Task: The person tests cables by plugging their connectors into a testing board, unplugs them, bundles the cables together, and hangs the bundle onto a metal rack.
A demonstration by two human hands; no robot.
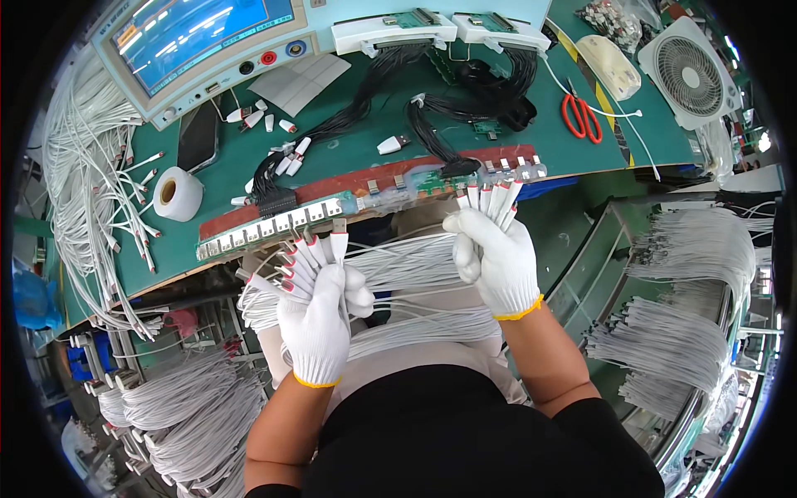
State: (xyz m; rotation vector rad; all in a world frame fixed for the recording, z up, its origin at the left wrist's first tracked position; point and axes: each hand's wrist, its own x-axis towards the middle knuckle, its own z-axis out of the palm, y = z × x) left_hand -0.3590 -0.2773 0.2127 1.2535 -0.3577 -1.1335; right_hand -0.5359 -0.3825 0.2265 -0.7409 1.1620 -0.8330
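My left hand (318, 311), in a white knit glove with a yellow cuff, is closed round a fanned bundle of white USB cables (300, 264). One of their metal plugs points up at the test strip (274, 226) along the bench edge. My right hand (496, 253), gloved alike, grips another bunch of white cable ends (490, 199) with red bands, just below the strip's right part. White cables (398, 266) sag between both hands across my lap. The strip carries a row of white sockets on the left and green boards on the right.
A tester with a screen (195, 41) stands at the back left, black wiring (357, 108) running from its ports. Around it are a phone (199, 137), a tape roll (178, 193), red scissors (580, 116) and a fan (691, 70). Cable bundles hang on racks (664, 332) either side.
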